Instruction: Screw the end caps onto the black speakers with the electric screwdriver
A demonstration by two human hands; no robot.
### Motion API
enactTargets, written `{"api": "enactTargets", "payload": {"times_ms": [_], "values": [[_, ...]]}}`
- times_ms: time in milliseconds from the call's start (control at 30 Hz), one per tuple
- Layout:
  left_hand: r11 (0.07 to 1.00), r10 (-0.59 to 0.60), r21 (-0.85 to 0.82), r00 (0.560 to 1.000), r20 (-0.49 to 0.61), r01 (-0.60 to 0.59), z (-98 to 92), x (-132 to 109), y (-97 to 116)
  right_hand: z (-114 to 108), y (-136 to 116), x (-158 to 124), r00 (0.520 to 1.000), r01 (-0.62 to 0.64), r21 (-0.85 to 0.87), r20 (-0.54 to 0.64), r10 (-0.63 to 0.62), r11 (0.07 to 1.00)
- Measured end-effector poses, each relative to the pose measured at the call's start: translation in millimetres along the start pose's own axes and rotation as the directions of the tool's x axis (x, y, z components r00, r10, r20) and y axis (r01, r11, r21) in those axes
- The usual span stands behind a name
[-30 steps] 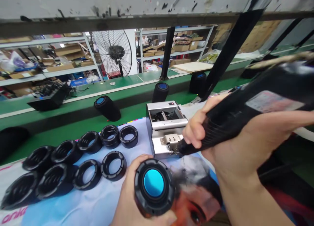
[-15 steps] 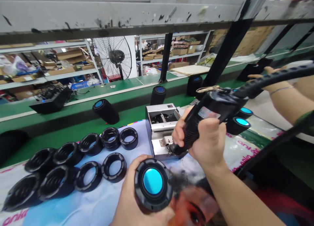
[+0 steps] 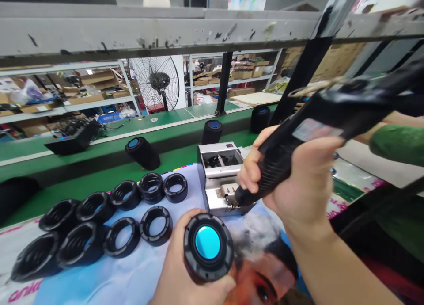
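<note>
My left hand (image 3: pixel 185 261) is wrapped round a black cylindrical speaker (image 3: pixel 208 243), its shiny blue round end facing up inside a notched black ring. In my right hand (image 3: pixel 298 181) is a black corded electric screwdriver (image 3: pixel 281 152), slanting down to the left. Its tip meets the front of a silver screw feeder (image 3: pixel 219 181); whether it touches a screw there, I cannot tell. To the left of my left hand lie several black rings (image 3: pixel 156 225) in two rows on a printed sheet (image 3: pixel 132 278).
Several speakers stand on the green bench behind, one (image 3: pixel 142 152) tilted, another (image 3: pixel 212 130) behind the feeder. A grey beam (image 3: pixel 185 28) crosses above. A co-worker's green sleeve (image 3: pixel 397 141) is at the right. A fan (image 3: pixel 159 81) stands beyond the bench.
My right hand and the electric screwdriver have shifted slightly right, the tool's back end swinging up. The co-worker's hand at the right has left view. My left hand keeps the speaker nearly still.
</note>
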State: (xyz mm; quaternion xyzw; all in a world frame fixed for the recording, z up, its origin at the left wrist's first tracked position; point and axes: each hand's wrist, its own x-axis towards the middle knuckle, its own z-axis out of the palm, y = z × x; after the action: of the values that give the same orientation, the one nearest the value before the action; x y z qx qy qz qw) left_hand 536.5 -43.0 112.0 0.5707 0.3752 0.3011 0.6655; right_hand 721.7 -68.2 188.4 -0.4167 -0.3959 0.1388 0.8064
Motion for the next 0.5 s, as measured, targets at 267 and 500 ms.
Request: {"api": "enactTargets", "payload": {"times_ms": [267, 500], "values": [[0.994, -0.021, -0.103, 1.0, 0.008, 0.021, 6.8, -1, 5, -14, 38, -10, 0.997, 0.056, -0.012, 0.05, -0.055, 0.998], [0.995, 0.023, -0.1, 0.998, -0.06, -0.029, 12.6, -3, 9, -21, 49, -10, 0.995, 0.055, -0.024, 0.08, -0.053, 0.998]]}}
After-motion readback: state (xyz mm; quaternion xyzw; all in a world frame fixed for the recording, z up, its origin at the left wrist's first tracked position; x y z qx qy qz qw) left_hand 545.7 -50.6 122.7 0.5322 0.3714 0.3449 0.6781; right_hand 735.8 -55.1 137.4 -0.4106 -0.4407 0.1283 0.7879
